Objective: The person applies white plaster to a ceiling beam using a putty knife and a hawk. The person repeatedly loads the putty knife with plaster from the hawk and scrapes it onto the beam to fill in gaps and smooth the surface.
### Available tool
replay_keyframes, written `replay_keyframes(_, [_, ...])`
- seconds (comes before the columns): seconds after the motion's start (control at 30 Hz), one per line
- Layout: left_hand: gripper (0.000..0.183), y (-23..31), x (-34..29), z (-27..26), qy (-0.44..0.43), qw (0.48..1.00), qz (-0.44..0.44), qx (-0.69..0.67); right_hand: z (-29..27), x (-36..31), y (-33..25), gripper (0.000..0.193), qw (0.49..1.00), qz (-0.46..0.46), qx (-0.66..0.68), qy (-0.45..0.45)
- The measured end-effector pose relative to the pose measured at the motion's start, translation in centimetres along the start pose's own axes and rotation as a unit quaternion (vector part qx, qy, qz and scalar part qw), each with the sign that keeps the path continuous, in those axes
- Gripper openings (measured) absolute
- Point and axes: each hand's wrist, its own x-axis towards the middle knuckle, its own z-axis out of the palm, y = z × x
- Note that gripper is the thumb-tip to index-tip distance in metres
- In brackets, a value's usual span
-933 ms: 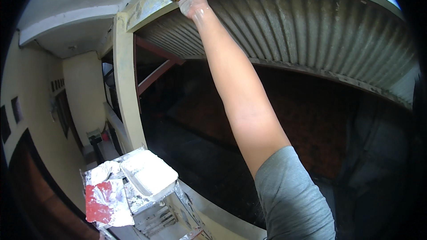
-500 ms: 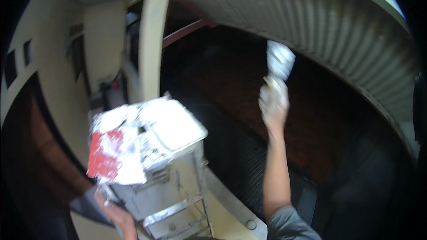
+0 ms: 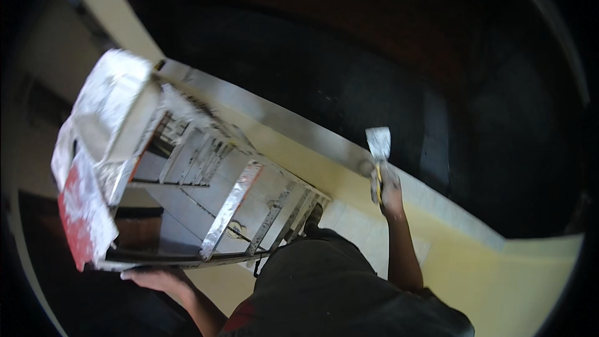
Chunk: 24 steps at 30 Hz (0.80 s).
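head view: the right hand (image 3: 388, 188) hangs low out to the right, fingers clenched round the yellow handle of a scraper (image 3: 379, 150). its wide blade points up, smeared white, and stands out pale against the dark behind it. the handle is mostly hidden inside the fist; only a thin yellow strip shows. the hand looks gloved or coated, but blur makes that hard to tell.

the left hand (image 3: 156, 278) sits at the lower left, just under the lower rail of a ladder (image 3: 231, 200). its fingers lie along the rail's underside, touching it; the fingertips are tucked behind the rail, so whether they curl round it or only press against it cannot be told.

the ladder is metal, spattered white, its steps running down and away toward the floor (image 3: 499, 274). on its top sits a tray (image 3: 103, 118) caked in white, with a red patch at the near corner; what lies in it is lost under the white crust.

the person's dark clothing (image 3: 337, 287) fills the bottom centre and covers the ladder's foot. a shoe tip (image 3: 314, 215) peeks out on a low step.

beyond a pale ledge (image 3: 299, 131) the upper right is almost black, and nothing in it can be made out. the picture's rim is dark and bent.
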Motion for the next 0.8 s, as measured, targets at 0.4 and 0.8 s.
replay_keyframes(0.4, [0.052, -10.8, 1.3, -0.4, 0.029, 0.934, 0.291, 0.206, 8.8, -3.0, -4.0, 0.041, 0.968, -0.247, -0.015, -0.047])
replay_keyframes(0.8, [0.081, 0.1, 0.9, 0.7, -0.048, 0.984, 0.142, -0.092, 12.2, -4.2, -2.8, 0.039, 0.982, -0.097, 0.093, -0.137])
